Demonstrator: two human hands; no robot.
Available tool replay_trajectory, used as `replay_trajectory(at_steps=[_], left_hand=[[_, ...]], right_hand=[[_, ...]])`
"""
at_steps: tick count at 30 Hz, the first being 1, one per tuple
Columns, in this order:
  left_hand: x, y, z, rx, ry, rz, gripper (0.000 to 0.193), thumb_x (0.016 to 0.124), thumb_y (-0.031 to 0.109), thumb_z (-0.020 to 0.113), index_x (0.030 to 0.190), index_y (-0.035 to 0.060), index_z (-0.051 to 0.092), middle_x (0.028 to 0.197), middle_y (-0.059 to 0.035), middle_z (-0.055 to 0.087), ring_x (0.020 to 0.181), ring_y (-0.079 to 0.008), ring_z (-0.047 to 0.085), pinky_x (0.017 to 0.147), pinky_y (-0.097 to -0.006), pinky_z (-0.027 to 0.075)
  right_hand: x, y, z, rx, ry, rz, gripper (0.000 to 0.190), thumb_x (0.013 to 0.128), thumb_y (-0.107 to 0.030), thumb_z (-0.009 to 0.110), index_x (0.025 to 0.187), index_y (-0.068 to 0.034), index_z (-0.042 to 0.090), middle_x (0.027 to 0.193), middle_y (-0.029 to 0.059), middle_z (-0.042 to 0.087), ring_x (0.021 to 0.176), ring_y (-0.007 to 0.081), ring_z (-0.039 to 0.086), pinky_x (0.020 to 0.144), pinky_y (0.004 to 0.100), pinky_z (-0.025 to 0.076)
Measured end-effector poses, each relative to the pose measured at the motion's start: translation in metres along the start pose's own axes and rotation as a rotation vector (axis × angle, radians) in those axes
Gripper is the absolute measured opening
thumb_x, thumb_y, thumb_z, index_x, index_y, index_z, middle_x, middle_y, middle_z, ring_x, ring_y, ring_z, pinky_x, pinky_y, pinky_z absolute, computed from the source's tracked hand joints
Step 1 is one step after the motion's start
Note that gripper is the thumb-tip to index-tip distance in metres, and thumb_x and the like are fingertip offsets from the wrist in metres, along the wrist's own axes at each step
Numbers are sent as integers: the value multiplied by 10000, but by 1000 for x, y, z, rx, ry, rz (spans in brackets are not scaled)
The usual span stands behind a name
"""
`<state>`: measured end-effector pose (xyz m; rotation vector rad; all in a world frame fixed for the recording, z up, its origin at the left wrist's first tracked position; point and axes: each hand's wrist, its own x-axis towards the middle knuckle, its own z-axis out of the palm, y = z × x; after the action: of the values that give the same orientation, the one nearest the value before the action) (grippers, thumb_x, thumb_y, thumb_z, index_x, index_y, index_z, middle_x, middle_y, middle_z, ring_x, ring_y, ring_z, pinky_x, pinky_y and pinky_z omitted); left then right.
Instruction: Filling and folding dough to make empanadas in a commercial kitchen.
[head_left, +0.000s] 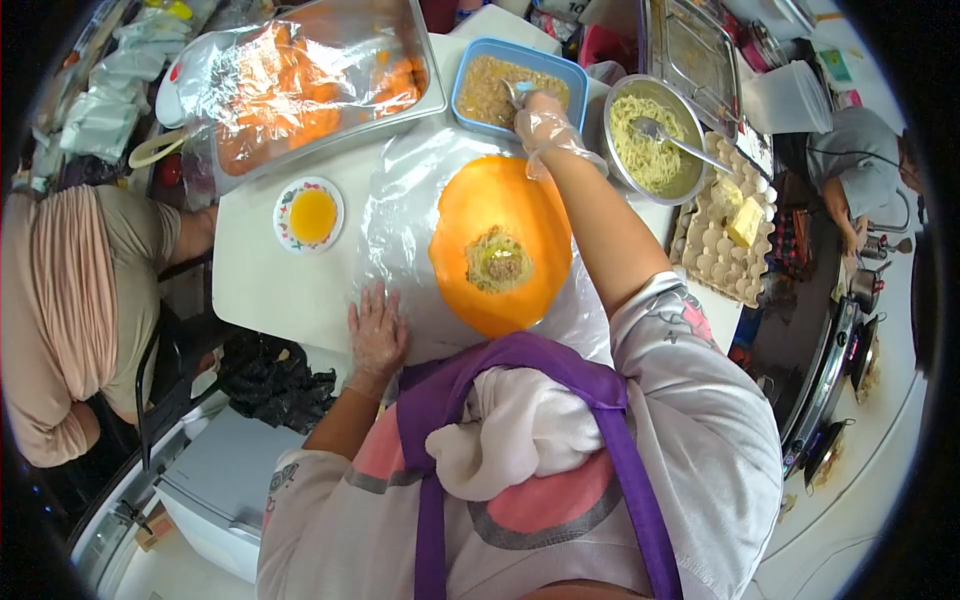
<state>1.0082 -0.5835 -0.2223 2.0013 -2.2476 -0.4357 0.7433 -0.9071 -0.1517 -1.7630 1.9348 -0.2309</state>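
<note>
My right hand (546, 120), in a clear plastic glove, reaches into a blue plastic container (520, 46) of brown minced filling (487, 86). It grips a spoon (516, 91) whose bowl is mostly hidden in the filling. On the plastic sheet (397, 202) before me lies a flat round of orange dough (472, 195). A small mound of noodles (487, 281) sits on the dough, with some brown filling (506, 266) on top. My left hand (376, 334), also gloved, rests palm down at the sheet's near left edge, fingers apart and holding nothing.
A metal tray (431, 97) of orange dough under plastic stands back left, near a saucer of yellow liquid (312, 215). On the right are a metal bowl of noodles (645, 142) and an egg tray (724, 262) with butter (745, 223). People stand left (90, 300) and far right (862, 165).
</note>
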Motion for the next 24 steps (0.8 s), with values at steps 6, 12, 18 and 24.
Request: replay_trajectory(at_steps=[6, 12, 18, 24], left_hand=[[0, 0, 0, -6, 21, 17, 512, 857, 229, 534, 1349, 133, 428, 1426, -161, 356, 1322, -373, 305, 1066, -553, 188], [-1, -1, 2, -14, 23, 18, 535, 841, 226, 550, 1353, 136, 423, 1430, -157, 351, 1331, -369, 292, 1075, -550, 172], [-2, 0, 0, -21, 20, 17, 546, 827, 222, 557, 1349, 132, 424, 1432, -156, 346, 1336, -365, 282, 1079, -551, 156], [-3, 0, 1, -10, 2, 3, 545, 827, 219, 556, 1347, 124, 424, 1432, -159, 343, 1333, -367, 284, 1077, -551, 157]], right_hand=[[6, -5, 13, 82, -18, 59, 235, 747, -64, 528, 926, 13, 660, 797, 201, 641, 663, 281, 640, 647, 375, 496], [17, -3, 27, 70, -17, 22, 275, 768, -105, 548, 1003, -27, 667, 798, 161, 652, 701, 255, 643, 677, 363, 488], [24, 4, 12, -132, -165, -328, 287, 767, -178, 594, 1021, -73, 678, 850, 137, 665, 785, 249, 640, 753, 345, 478], [-3, -19, 5, 80, -197, -124, 255, 792, -180, 568, 995, -68, 676, 963, 167, 641, 896, 296, 616, 834, 378, 462]])
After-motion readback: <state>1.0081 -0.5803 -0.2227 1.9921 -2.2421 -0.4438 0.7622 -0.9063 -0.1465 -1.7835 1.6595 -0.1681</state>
